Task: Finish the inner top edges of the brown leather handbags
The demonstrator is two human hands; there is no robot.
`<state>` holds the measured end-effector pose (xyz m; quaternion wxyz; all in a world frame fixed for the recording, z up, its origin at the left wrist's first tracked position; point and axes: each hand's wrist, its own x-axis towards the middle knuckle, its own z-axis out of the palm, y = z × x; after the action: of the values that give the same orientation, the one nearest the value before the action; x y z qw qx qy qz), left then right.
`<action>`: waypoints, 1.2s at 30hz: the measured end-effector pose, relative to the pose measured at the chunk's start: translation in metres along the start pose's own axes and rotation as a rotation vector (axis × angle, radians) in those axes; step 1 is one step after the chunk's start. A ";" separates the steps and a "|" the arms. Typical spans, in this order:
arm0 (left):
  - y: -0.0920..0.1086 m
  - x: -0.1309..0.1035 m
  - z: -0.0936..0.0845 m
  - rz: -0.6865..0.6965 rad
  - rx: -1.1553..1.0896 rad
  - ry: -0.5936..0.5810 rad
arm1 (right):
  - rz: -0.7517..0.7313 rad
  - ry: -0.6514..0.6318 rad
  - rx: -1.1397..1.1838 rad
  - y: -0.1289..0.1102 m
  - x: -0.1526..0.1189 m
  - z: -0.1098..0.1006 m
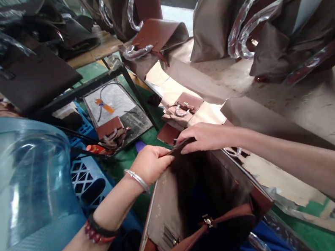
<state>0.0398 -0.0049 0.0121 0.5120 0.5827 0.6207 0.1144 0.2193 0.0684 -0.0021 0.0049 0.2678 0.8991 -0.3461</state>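
A brown handbag (165,211) stands with its mouth gaping toward me, showing a dark lining and a zipper with a metal pull (208,221) along the near edge. At the bag's far edge, my left hand (149,162) pinches the rim between thumb and fingers. Close to its right, my right hand (201,137) grips the same far rim. A silver bangle (137,181) and a red beaded bracelet (97,233) are on my left arm. Just beyond my right hand lie small brown bag pieces (188,105) with a plastic-wrapped handle. The bag's deep inside is dark.
A large clear-blue plastic container (22,201) fills the left side, beside blue crates (89,177). Several brown bags (216,14) with wrapped handles stand on the table (319,95) at right. Dark bags (33,75) are piled at back left. A low metal-framed stand (141,123) holds an orange-handled tool (104,105).
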 end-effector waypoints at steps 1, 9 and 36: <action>-0.002 0.000 -0.001 -0.026 -0.041 -0.004 | 0.000 0.005 0.013 0.000 0.002 0.002; -0.015 0.004 -0.002 -0.178 -0.443 -0.073 | 0.033 0.110 0.017 -0.003 0.007 0.015; -0.015 0.013 0.000 -0.171 -0.502 -0.103 | -0.173 0.368 -0.116 0.005 0.002 0.023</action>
<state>0.0328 0.0018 -0.0057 0.6792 0.3880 0.5929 0.1913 0.2156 0.0583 -0.0226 -0.1738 0.2476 0.9230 -0.2380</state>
